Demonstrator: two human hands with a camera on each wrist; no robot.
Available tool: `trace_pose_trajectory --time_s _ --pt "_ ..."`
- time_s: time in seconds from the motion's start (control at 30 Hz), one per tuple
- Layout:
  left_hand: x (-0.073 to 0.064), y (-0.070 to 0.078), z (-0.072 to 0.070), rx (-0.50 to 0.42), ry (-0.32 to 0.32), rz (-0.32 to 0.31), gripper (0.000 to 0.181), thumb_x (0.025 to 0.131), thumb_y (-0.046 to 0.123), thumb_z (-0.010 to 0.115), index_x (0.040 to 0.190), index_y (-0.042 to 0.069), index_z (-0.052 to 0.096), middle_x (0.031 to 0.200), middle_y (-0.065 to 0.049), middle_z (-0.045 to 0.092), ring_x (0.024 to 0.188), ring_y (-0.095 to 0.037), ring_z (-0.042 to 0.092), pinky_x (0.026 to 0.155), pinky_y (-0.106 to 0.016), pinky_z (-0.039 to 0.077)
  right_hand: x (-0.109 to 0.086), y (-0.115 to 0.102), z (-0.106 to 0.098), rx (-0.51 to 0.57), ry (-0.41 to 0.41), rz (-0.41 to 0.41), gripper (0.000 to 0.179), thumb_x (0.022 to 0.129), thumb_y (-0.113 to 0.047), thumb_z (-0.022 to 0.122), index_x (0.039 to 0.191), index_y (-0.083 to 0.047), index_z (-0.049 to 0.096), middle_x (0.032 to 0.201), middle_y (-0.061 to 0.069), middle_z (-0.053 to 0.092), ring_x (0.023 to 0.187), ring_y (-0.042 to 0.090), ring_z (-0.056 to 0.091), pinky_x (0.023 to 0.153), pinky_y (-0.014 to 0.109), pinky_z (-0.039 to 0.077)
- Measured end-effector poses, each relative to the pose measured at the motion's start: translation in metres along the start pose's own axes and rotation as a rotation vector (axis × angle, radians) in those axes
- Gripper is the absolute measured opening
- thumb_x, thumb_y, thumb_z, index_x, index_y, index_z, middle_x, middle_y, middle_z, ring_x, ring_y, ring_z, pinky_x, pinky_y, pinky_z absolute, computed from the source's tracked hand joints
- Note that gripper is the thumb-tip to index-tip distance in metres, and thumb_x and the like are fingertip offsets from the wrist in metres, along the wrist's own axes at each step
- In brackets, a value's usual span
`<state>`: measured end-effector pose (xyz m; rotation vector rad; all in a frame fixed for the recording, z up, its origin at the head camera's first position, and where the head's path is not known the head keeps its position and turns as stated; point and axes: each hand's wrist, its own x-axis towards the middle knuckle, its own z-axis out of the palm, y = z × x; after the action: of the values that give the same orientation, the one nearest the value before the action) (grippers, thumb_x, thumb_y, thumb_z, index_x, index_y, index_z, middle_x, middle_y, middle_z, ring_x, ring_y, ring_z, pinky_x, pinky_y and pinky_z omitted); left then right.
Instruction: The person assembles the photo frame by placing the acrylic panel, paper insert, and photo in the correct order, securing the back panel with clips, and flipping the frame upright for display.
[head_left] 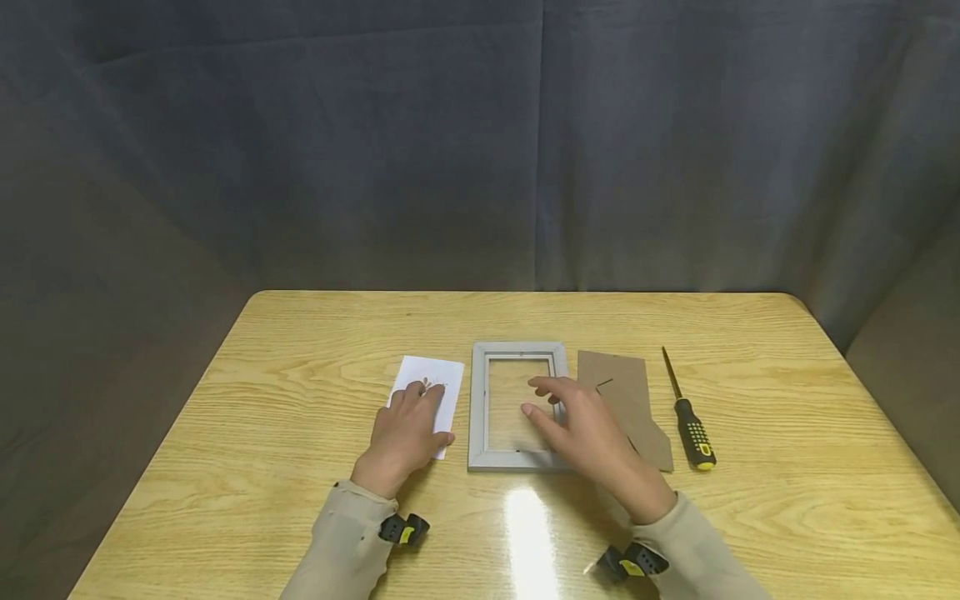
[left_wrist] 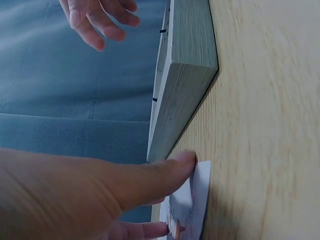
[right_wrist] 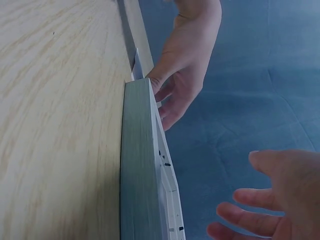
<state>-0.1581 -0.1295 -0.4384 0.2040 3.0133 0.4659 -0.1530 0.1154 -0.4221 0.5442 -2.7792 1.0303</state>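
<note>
Pointing lengthwise forward, a white card (head_left: pixel 450 407) lies beneath the nearer left hand (head_left: pixel 406 429), fingers apart, the right hand (head_left: pixel 587 423) likewise unclosed.

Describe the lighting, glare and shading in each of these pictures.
Head view: white glare on the table, just below the picture frame, with the curtain dim grey; left wrist view: the curtain looks blue, the table pale; right wrist view: blue again, with the table darkening beside the frame toward the bottom edge.

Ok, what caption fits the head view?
Left fingers touch a white card; right fingers hover above a gray frame.
</note>
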Motion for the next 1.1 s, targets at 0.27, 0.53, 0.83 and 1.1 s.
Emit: trace_pose_trajectory --time_s 0.27,0.53,0.83,1.1 --pt "0.002 0.0 -0.001 0.009 0.009 0.015 0.067 0.084 0.018 0.082 0.144 0.007 0.054 0.144 -0.024 0.055 0.128 -0.043 0.056 0.098 -0.058 0.052 -0.001 -0.001 0.0 -0.03 -0.006 -0.005 0.04 0.096 -0.031 0.069 0.126 -0.005 0.068 0.123 0.012 0.073 0.104 0.028 0.07 0.085 0.048 0.056" --pt "0.005 -0.004 -0.003 -0.031 0.026 0.024 0.066 0.082 -0.002 0.07 0.145 0.007 0.053 0.132 -0.021 0.064 0.112 -0.037 0.065 0.083 -0.051 0.057 -0.001 0.0 0.002 -0.033 -0.001 -0.021 0.039 0.096 -0.031 0.069 0.125 -0.005 0.069 0.122 0.012 0.073 0.103 0.027 0.07 0.084 0.048 0.057" --pt "0.005 -0.008 -0.009 -0.073 0.092 0.009 0.066 0.083 -0.005 0.063 0.146 0.009 0.051 0.121 -0.019 0.07 0.1 -0.032 0.071 0.072 -0.048 0.057 0.0 -0.001 0.002 -0.035 -0.008 -0.012 0.039 0.096 -0.031 0.069 0.126 -0.006 0.069 0.122 0.011 0.073 0.103 0.027 0.07 0.084 0.047 0.056" --pt "0.005 -0.009 -0.014 -0.066 0.199 0.026 0.061 0.085 -0.005 0.061 0.143 0.012 0.054 0.112 -0.018 0.074 0.081 -0.027 0.07 0.054 -0.038 0.052 -0.001 -0.001 0.002 -0.04 -0.008 -0.003 0.039 0.096 -0.032 0.069 0.126 -0.007 0.069 0.122 0.011 0.073 0.103 0.027 0.07 0.083 0.047 0.056"
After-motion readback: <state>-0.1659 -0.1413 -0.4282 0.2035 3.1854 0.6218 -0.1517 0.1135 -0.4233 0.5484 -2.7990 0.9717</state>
